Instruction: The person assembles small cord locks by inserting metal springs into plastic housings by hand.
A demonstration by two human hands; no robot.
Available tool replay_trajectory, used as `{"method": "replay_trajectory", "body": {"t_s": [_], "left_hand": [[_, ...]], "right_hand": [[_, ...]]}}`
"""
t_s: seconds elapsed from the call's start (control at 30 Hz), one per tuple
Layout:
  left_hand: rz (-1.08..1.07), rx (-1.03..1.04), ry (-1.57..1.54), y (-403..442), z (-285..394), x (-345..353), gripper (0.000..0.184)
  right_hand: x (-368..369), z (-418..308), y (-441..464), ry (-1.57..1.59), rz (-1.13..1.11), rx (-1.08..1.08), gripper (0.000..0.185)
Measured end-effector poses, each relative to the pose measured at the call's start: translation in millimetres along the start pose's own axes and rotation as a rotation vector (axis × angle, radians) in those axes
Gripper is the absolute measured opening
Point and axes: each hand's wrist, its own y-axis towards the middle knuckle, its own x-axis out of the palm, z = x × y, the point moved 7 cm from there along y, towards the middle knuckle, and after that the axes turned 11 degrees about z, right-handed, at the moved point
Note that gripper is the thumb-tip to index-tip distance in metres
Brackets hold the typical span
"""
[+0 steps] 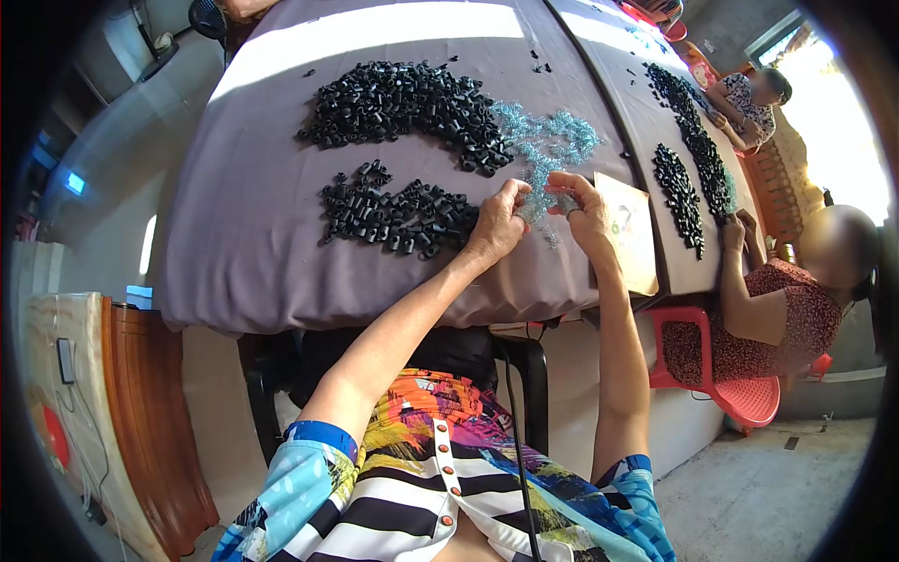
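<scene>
My left hand (503,223) is closed in a pinch, between the lower pile of small black cylindrical pieces (398,215) and a heap of tiny silvery-blue coil springs (548,140). What its fingertips hold is too small to make out. Just right of the springs, my right hand (585,214) has its thumb and fingers bent together. Something small and shiny shows by its fingertips, but I cannot tell its kind. The two hands are slightly apart over the near side of the cloth. A larger pile of black cylindrical pieces (403,103) lies farther back.
A grey-brown cloth (243,225) covers the table. A cardboard sheet (629,234) lies beside my right hand. Across a dark table seam are more black pieces (688,131). One person (782,314) works there by a red chair (740,398); another person (744,108) sits farther back.
</scene>
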Motion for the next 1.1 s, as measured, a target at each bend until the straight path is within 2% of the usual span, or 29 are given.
{"method": "replay_trajectory", "body": {"t_s": [0.33,0.4,0.7,0.83,0.9,0.93,1.1], "left_hand": [[0.004,-0.019,0.028,0,6,-4,0.024],[0.025,-0.019,0.023,0,8,-4,0.023],[0.141,0.158,0.004,0,9,-7,0.018],[0.058,-0.015,-0.025,1,7,-7,0.017],[-0.007,-0.136,-0.027,1,4,-6,0.017],[-0.003,-0.127,-0.041,2,4,-6,0.017],[0.056,-0.067,-0.153,4,0,-6,0.013]], "right_hand": [[-9,11,-6,-0.138,0.048,0.039,0.039],[-10,12,-6,-0.071,0.059,0.03,0.039],[-8,-4,-12,-0.212,0.05,-0.063,0.045],[-9,0,-9,-0.248,0.045,-0.078,0.053],[-8,-7,-10,-0.307,0.034,-0.216,0.056],[-6,-12,-11,-0.337,0.028,-0.285,0.058],[9,-27,-21,-0.399,0.003,-0.337,0.056]]}}
